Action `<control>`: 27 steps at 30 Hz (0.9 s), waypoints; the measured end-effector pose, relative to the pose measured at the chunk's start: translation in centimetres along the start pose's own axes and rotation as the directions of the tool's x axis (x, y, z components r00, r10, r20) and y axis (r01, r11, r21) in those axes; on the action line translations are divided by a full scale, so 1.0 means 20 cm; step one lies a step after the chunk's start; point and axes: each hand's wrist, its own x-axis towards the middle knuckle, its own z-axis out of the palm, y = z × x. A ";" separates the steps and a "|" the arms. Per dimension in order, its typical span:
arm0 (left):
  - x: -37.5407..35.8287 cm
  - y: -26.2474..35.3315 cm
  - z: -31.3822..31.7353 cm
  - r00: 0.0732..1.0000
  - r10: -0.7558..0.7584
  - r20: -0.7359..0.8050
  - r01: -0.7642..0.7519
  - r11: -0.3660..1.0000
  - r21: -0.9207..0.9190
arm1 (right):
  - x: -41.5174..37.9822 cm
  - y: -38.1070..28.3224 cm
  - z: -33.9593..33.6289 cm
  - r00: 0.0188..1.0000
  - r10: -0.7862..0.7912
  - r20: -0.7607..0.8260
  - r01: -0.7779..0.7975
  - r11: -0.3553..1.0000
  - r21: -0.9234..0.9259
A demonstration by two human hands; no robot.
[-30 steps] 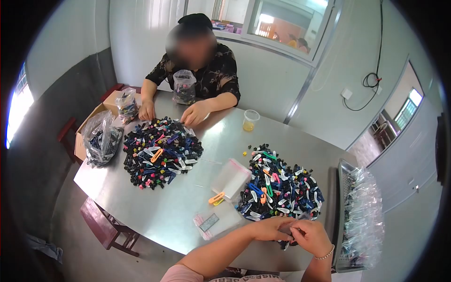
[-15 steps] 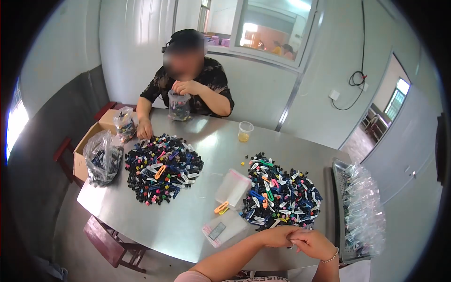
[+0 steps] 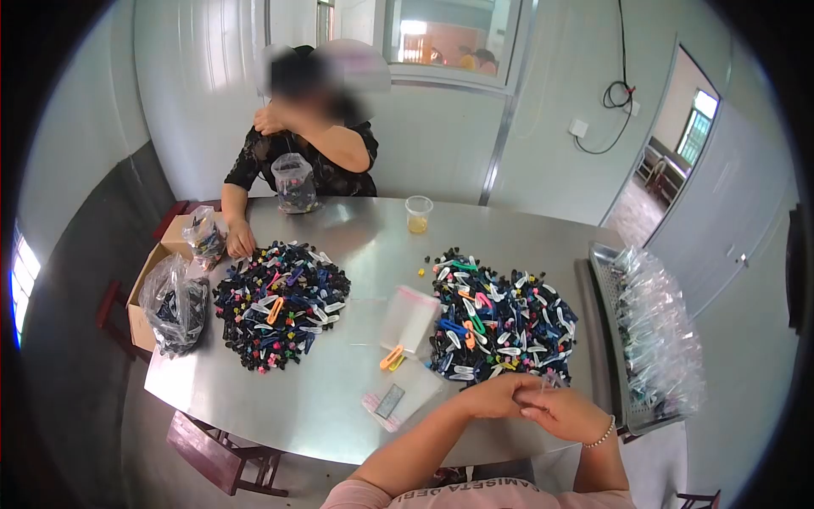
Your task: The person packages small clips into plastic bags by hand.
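My left hand (image 3: 498, 395) and my right hand (image 3: 566, 414) are together at the near edge of a pile of hair clips (image 3: 509, 327). Their fingers are closed and overlap, so the fingertips are partly hidden. A scrap of clear plastic (image 3: 553, 381) shows just beyond the fingers; its full shape is covered. The pile mixes black, blue and white snap clips with small coloured claw clips. To its left lie flat clear plastic bags (image 3: 413, 318), an orange clip (image 3: 391, 357), and another bag stack (image 3: 415, 386) with a grey rectangular piece (image 3: 389, 401) on top.
A tray (image 3: 612, 339) of filled clear bags (image 3: 657, 339) stands at right. Across the metal table (image 3: 339, 416), another person (image 3: 297, 153) sits by a second clip pile (image 3: 280, 305), a bagged tub (image 3: 294, 182) and filled bags (image 3: 176, 305). A plastic cup (image 3: 418, 215) stands mid-table.
The view has shifted slightly. The other person's raised hand has moved up from the tub toward the face. My hands stay together and have moved slightly up in view.
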 end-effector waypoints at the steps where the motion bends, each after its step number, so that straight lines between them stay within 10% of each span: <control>1: 0.00 0.01 0.00 1.000 -0.004 -0.021 0.004 1.000 0.022 | 0.00 -0.03 -0.02 0.996 0.087 0.008 -0.087 0.996 -0.021; 9: -0.02 0.00 -0.06 0.994 -0.104 -0.044 0.104 0.995 0.002 | 0.00 0.05 -0.02 0.996 0.085 0.032 -0.085 0.996 0.015; 11: -0.02 0.07 -0.05 0.987 -0.114 -0.117 0.133 0.976 0.173 | -0.01 0.07 -0.04 0.996 0.037 -0.087 -0.027 0.993 0.112; 14: -0.02 0.02 -0.10 0.943 -0.221 -0.247 0.198 0.973 -0.116 | -0.10 0.19 -0.05 0.929 -0.057 -0.367 0.101 0.990 0.103; 17: -0.02 0.05 -0.12 0.880 -0.208 -0.428 0.152 0.975 -0.161 | -0.23 0.29 -0.07 0.825 0.382 -0.417 -0.189 0.881 0.433; 20: -0.02 0.05 -0.14 0.817 -0.191 -0.544 0.121 0.979 -0.162 | -0.36 0.45 -0.01 0.805 0.511 -0.301 -0.423 0.850 0.313; 27: 0.00 0.04 -0.15 0.772 -0.206 -0.601 0.156 0.979 -0.135 | -0.43 0.61 0.25 0.757 0.498 -0.423 -0.409 0.866 0.288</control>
